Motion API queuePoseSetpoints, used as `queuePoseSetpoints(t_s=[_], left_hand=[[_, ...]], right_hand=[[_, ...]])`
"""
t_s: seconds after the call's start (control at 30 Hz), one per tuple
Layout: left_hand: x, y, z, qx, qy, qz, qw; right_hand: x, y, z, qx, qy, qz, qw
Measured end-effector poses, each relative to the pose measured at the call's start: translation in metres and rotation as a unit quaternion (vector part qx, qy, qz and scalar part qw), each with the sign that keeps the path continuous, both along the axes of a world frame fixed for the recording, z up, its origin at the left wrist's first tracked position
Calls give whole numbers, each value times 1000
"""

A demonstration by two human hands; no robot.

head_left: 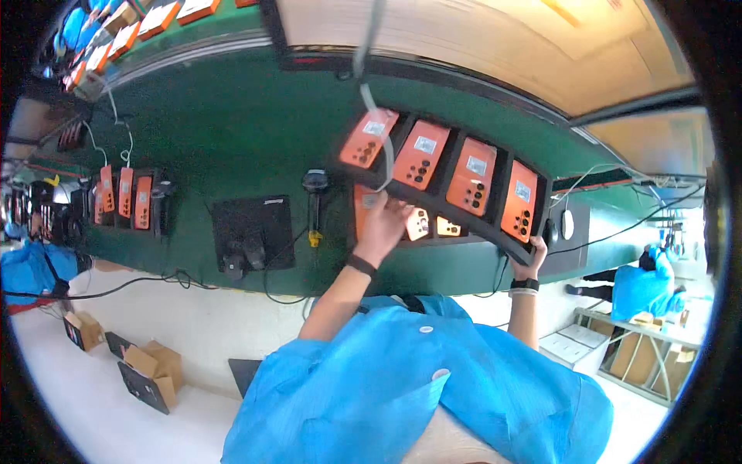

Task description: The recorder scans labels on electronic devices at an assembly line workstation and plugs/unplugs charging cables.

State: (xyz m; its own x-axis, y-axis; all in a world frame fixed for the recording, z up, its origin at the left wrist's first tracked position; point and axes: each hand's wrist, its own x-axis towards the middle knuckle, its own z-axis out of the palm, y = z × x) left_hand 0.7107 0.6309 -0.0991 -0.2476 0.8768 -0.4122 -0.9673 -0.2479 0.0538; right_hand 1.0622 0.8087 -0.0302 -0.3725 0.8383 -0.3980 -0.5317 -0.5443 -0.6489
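A black tray [483, 226] with several orange phones [423, 155] in its slots is raised and tilted above the green bench. The phones lie with their camera lenses and white labels facing up. My left hand [382, 228] is closed at the tray's near edge, toward its left part. At the near right corner my right hand [529, 263] grips the tray, its fingers partly hidden. Below it, more orange phones [365, 203] show in a second tray, mostly covered. A white cable [367, 93] hangs down across the leftmost phone.
A black handheld scanner [315, 184] and a black mat [270, 209] are to the left on the green bench [232, 100]. Farther left stand more orange phones [143, 203]. Right of the tray are a black mouse [551, 231] and a white mouse [568, 224]. Cardboard boxes [160, 362] sit on the floor.
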Motion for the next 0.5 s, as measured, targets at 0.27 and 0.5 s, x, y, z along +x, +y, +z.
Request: queuePoseSetpoints(t_s=[0.27,0.5], left_hand=[[-79,-76,-21,-77,287,166,940],[-70,-87,-49,-368,551,-72,746]], right_hand=[[21,41,-23,7,-279,60,958],[-13,85,-64,76,-250,264,929]])
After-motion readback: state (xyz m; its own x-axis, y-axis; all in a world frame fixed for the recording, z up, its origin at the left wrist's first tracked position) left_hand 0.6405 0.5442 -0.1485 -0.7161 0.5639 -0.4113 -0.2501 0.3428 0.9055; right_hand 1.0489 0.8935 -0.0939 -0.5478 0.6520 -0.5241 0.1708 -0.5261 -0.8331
